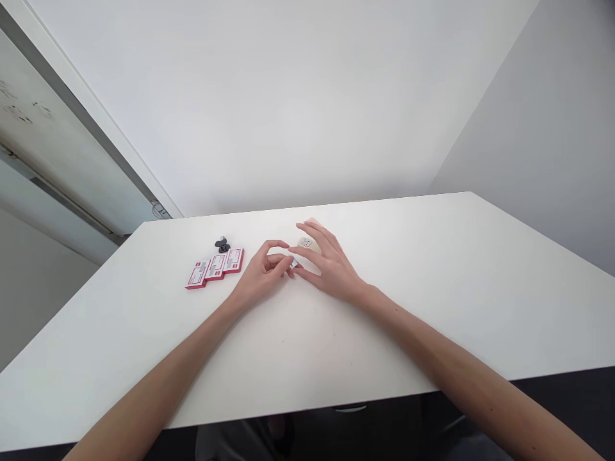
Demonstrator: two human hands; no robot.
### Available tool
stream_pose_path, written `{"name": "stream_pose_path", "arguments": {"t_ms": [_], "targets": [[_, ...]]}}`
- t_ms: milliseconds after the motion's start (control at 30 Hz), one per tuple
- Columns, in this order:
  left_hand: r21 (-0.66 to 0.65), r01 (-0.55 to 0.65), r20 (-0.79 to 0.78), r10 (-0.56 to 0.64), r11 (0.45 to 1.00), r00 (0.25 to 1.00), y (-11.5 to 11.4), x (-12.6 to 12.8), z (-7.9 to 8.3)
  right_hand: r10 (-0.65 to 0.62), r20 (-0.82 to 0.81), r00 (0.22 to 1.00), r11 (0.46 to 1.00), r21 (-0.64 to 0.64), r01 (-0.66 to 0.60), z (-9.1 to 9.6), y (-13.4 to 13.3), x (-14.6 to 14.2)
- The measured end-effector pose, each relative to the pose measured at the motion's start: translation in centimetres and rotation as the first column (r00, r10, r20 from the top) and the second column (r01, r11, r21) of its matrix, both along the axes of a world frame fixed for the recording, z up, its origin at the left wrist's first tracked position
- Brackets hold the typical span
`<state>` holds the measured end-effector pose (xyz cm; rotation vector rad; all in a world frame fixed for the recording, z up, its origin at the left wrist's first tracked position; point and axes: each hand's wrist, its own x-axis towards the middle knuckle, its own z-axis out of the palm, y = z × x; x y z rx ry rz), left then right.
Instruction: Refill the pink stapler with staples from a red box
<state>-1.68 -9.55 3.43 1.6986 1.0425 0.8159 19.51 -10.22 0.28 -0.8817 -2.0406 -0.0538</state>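
Pinched a small, pale piece over the white tabletop in the curled left hand. Spread the right hand half open beside it, near a cream, rounded, black-printed object; could not tell whether gripping.

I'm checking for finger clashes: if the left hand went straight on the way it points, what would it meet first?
Probably the right hand: its fingertips are just ahead of the left hand, near a small pale piece. Whether the two hands touch is unclear.
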Motion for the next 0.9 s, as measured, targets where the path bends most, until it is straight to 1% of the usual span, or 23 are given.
{"name": "stream_pose_path", "arguments": {"t_ms": [133,167,200,233,267,300,367,400,433,467,500,533,600,667,700,733,767,800,833,900], "targets": [[0.007,0.002,-0.065,-0.002,1.0,0.998,-0.5,0.1,0.1,-0.009,0.045,0.999,1.0,0.007,0.008,-0.3,0.1,0.0],[0.033,-0.011,-0.096,0.014,0.999,0.995,-0.5,0.0,0.1,-0.012,0.039,0.999,1.0,0.001,0.012,-0.3,0.1,0.1],[0.086,-0.032,-0.138,0.044,0.996,0.989,-0.4,0.0,0.1,-0.014,0.027,1.0,1.0,-0.004,0.014,-0.2,0.2,0.2],[0.172,-0.061,-0.185,0.093,0.983,0.978,-0.2,-0.1,0.0,-0.015,0.01,1.0,1.0,-0.007,0.015,-0.2,0.2,0.2],[0.285,-0.091,-0.234,0.161,0.954,0.959,0.1,-0.3,-0.2,-0.014,-0.012,1.0,1.0,-0.007,0.014,-0.1,0.2,0.3],[0.412,-0.118,-0.275,0.247,0.903,0.929,0.4,-0.5,-0.5,-0.013,-0.037,0.999,1.0,-0.003,0.013,-0.1,0.2,0.3],[0.632,-0.141,-0.328,0.428,0.762,0.842,1.2,-1.2,-1.2,-0.01,-0.092,0.996,1.0,0.011,0.011,0.0,0.2,0.3],[0.7,-0.142,-0.347,0.506,0.7,0.789,1.6,-1.5,-1.6,-0.012,-0.117,0.993,1.0,0.016,0.014,0.0,0.2,0.3],[0.741,-0.14,-0.366,0.571,0.657,0.735,2.0,-1.9,-2.0,-0.016,-0.14,0.99,1.0,0.018,0.018,0.0,0.2,0.2],[0.762,-0.138,-0.39,0.618,0.633,0.683,2.3,-2.2,-2.4,-0.02,-0.158,0.987,1.0,0.019,0.023,0.1,0.2,0.2],[0.767,-0.136,-0.416,0.648,0.627,0.638,2.5,-2.6,-2.8,-0.023,-0.172,0.985,0.999,0.021,0.027,0.1,0.2,0.1],[0.76,-0.133,-0.447,0.66,0.636,0.603,2.7,-2.8,-3.0,-0.022,-0.181,0.983,0.999,0.026,0.028,0.2,0.2,0.1],[0.719,-0.112,-0.52,0.638,0.686,0.568,2.8,-3.1,-3.3,-0.007,-0.194,0.981,0.999,0.042,0.015,0.3,0.1,0.0],[0.655,-0.058,-0.586,0.555,0.753,0.59,2.7,-3.1,-3.2,0.022,-0.205,0.979,0.999,0.045,-0.013,0.3,0.0,-0.1],[0.624,-0.016,-0.607,0.498,0.781,0.619,2.6,-3.0,-3.1,0.041,-0.208,0.977,0.999,0.037,-0.034,0.4,-0.1,-0.2],[0.603,0.036,-0.618,0.438,0.797,0.653,2.5,-2.8,-2.9,0.06,-0.211,0.976,0.998,0.022,-0.057,0.3,-0.1,-0.2],[0.596,0.084,-0.617,0.389,0.799,0.684,2.3,-2.6,-2.8,0.081,-0.211,0.974,0.997,0.003,-0.082,0.3,-0.1,-0.2],[0.606,0.117,-0.609,0.363,0.787,0.706,2.2,-2.4,-2.7,0.101,-0.211,0.972,0.994,-0.02,-0.108,0.2,-0.1,-0.2],[0.629,0.126,-0.594,0.369,0.767,0.715,2.1,-2.3,-2.6,0.12,-0.211,0.97,0.99,-0.045,-0.133,0.1,-0.1,-0.2],[0.684,0.075,-0.559,0.455,0.725,0.693,2.1,-2.2,-2.5,0.145,-0.211,0.967,0.98,-0.104,-0.17,-0.2,-0.1,-0.3]]}}
